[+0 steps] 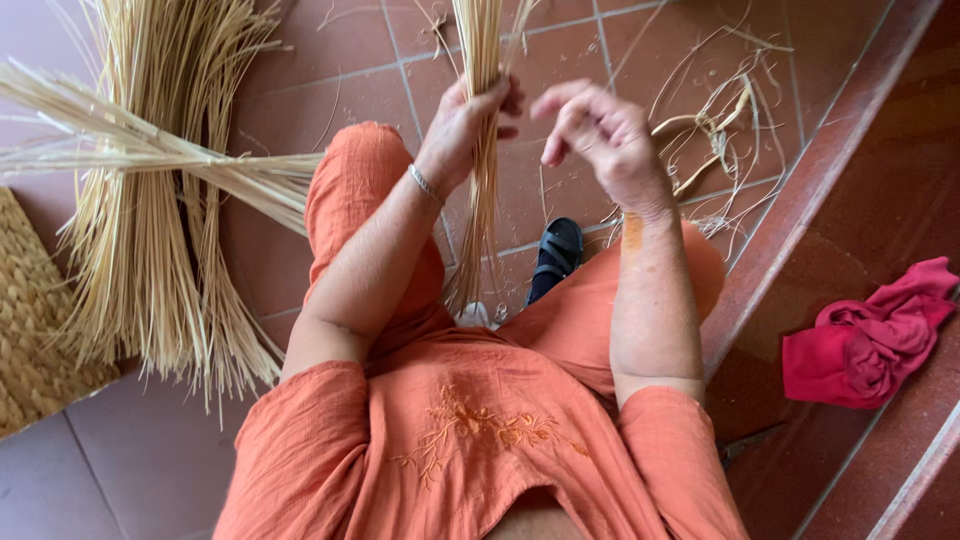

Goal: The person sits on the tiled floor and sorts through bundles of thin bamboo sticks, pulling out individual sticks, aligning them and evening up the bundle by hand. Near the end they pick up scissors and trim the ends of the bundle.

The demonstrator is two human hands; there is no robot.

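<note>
My left hand (465,125) grips a thin upright bundle of pale straw stalks (482,200) in front of my knees. Its lower ends hang down between my legs. My right hand (600,130) hovers just right of the bundle with its fingers curled loosely and nothing clearly in them. A silver bracelet (426,185) circles my left wrist. I wear an orange outfit and sit above the tiled floor.
Big sheaves of the same straw (150,220) lie on the floor at left, next to a woven mat (30,320). Loose straw scraps (715,125) litter the tiles at upper right. A red cloth (870,335) lies on the step. A black sandal (555,255) shows below.
</note>
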